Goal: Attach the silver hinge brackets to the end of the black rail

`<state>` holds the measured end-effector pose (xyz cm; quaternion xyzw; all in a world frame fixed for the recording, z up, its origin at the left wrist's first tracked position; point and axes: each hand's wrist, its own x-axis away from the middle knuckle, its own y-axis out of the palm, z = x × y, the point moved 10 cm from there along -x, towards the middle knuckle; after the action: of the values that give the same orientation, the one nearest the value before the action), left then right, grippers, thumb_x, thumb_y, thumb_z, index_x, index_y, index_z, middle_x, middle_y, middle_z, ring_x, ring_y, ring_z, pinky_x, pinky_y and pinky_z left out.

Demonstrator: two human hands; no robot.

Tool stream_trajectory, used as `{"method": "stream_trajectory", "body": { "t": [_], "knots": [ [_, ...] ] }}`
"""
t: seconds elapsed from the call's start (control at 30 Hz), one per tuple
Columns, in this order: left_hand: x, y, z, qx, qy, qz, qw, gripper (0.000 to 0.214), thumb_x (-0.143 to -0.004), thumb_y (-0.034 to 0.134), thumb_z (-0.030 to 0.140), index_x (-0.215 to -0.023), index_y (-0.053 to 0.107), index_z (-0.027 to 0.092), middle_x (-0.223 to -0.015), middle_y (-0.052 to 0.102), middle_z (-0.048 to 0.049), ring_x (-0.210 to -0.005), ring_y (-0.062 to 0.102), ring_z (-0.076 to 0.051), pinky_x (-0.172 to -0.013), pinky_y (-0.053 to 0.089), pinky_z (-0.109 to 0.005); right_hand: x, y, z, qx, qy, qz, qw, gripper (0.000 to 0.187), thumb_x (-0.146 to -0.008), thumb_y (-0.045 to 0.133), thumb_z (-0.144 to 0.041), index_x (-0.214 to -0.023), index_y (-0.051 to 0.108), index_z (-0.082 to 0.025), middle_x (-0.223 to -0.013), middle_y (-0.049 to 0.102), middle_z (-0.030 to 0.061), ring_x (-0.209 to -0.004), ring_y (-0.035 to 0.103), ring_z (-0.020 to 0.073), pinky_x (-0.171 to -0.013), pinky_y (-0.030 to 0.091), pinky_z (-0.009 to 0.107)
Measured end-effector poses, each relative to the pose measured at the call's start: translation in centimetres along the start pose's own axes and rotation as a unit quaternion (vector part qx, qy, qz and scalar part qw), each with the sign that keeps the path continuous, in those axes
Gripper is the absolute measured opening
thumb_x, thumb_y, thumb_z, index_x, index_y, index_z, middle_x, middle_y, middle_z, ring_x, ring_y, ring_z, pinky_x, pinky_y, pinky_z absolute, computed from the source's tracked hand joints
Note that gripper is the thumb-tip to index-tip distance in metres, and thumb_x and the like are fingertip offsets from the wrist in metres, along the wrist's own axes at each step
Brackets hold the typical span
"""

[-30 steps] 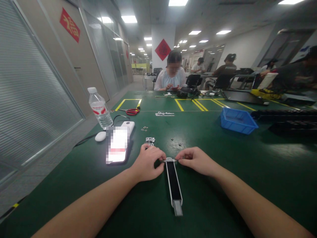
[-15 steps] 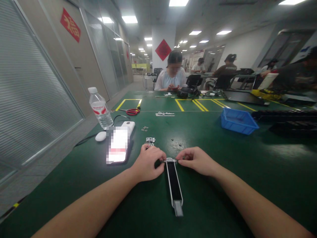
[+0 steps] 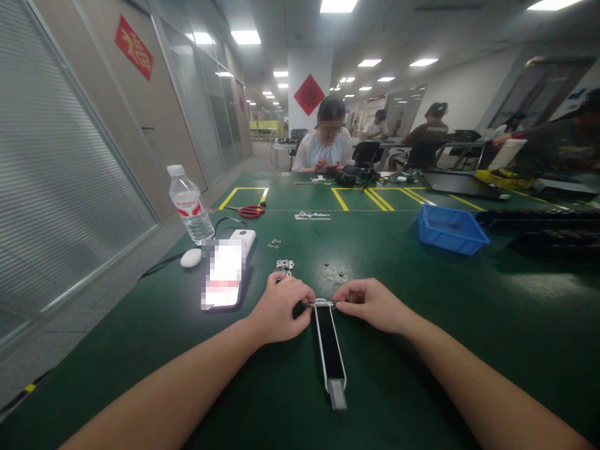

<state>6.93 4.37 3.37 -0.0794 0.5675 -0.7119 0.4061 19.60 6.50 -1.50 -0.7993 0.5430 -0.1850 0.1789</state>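
A long narrow frame with white edges and a black inside (image 3: 330, 344) lies on the green table, pointing toward me. From its near end sticks a flat grey tab (image 3: 338, 395). Across the far end runs a thin metal rod (image 3: 323, 304). My left hand (image 3: 284, 307) pinches the rod's left end, fingers closed. At the other end, my right hand (image 3: 370, 303) grips the rod between thumb and fingertips. Small metal brackets (image 3: 284, 265) lie just beyond my left hand, which partly hides them. Two small nuts, one nearer (image 3: 341, 274), rest beyond the frame.
Left of my hands are a lit phone (image 3: 224, 275) on a white object, a white oval piece (image 3: 190, 257) and a water bottle (image 3: 190, 206). Farther off lie red-handled scissors (image 3: 252, 211), several washers (image 3: 274, 243) and a blue bin (image 3: 451, 230). A person (image 3: 323, 150) sits opposite.
My hands, the rod and the frame stay almost exactly in place. Across the table, the other person's hands have shifted slightly.
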Motion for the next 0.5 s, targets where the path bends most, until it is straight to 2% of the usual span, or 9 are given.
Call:
{"method": "stream_trajectory", "body": {
  "t": [0.5],
  "knots": [
    [0.01, 0.01, 0.1, 0.002, 0.003, 0.007, 1.0, 0.012, -0.076, 0.05, 0.018, -0.084, 0.057, 0.02, -0.079, 0.06, 0.0015, -0.081, 0.056, -0.017, -0.09, 0.025, -0.04, -0.07, -0.25, -0.47, 0.042, -0.038, 0.033, 0.998, 0.013, -0.076, 0.065, -0.022, -0.087, 0.07, -0.016, -0.058, 0.051, -0.0038, -0.052, 0.042, 0.0085, -0.049, 0.032, 0.021]
  ]
}}
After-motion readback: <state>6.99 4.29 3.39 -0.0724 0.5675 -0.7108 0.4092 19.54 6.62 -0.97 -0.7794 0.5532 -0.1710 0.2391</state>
